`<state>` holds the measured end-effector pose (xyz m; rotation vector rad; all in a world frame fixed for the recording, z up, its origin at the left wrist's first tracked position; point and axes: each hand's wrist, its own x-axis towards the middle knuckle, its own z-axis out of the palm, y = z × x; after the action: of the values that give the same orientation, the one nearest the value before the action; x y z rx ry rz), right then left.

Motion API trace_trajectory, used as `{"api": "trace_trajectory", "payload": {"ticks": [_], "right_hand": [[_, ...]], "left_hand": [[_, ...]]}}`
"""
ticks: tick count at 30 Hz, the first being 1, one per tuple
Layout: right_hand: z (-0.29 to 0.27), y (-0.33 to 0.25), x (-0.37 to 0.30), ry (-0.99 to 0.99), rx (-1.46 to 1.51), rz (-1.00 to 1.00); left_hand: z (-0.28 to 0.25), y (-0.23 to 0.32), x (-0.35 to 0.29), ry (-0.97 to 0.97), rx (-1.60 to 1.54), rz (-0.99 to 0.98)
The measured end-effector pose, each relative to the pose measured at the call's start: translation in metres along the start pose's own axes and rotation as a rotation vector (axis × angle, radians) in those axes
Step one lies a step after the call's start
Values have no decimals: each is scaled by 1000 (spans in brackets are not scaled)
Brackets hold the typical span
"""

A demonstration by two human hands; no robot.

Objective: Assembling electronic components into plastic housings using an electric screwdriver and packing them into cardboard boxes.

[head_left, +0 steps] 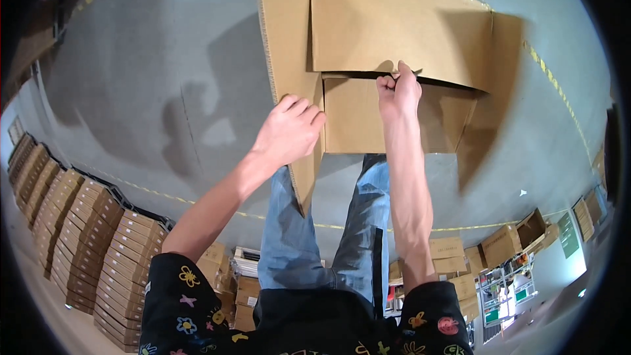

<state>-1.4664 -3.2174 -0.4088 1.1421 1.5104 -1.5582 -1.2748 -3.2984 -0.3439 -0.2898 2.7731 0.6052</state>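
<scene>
A large brown cardboard box (401, 26) is in front of me, its flaps partly folded. My left hand (289, 128) is closed, fingers curled over the left side flap (286, 46), which stands out at an angle toward my legs. My right hand (399, 92) is closed at the edge of the far flap, thumb up against it. A dark gap runs between this far flap and the near flap (355, 118). The right side flap (493, 105) juts outward and looks blurred. What lies inside the box is hidden.
Grey floor (230, 85) with yellow-striped lines surrounds the box. Tall stacks of flat brown cartons (72, 236) stand to the left. Several open cartons (503, 243) and a shelf (506, 289) are at the lower right. My legs in jeans are just below the box.
</scene>
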Motion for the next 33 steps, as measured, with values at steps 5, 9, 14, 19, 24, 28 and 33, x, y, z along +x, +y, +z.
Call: {"api": "trace_trajectory", "payload": {"ticks": [5, 9, 14, 19, 24, 28, 33], "right_hand": [[57, -43, -48, -687, -310, -909], [45, -10, 17, -464, -576, -1500], [-21, 30, 48, -297, -1433, -1068], [-103, 60, 43, -76, -1590, -609], [-173, 93, -69, 442, -1129, -1078], [-202, 126, -101, 1025, -697, -387], [-270, 80, -95, 853, -575, 44]], "left_hand": [[-16, -2, 10, 164, -137, 76], [-38, 8, 63, 241, 75, -65], [-72, -13, 138, 297, 453, -43], [-78, -30, 158, 287, 99, 114], [-92, -36, 185, 145, -100, 34], [-106, -44, 192, -3, -225, 130], [-149, -78, 177, -112, -373, 158]]}}
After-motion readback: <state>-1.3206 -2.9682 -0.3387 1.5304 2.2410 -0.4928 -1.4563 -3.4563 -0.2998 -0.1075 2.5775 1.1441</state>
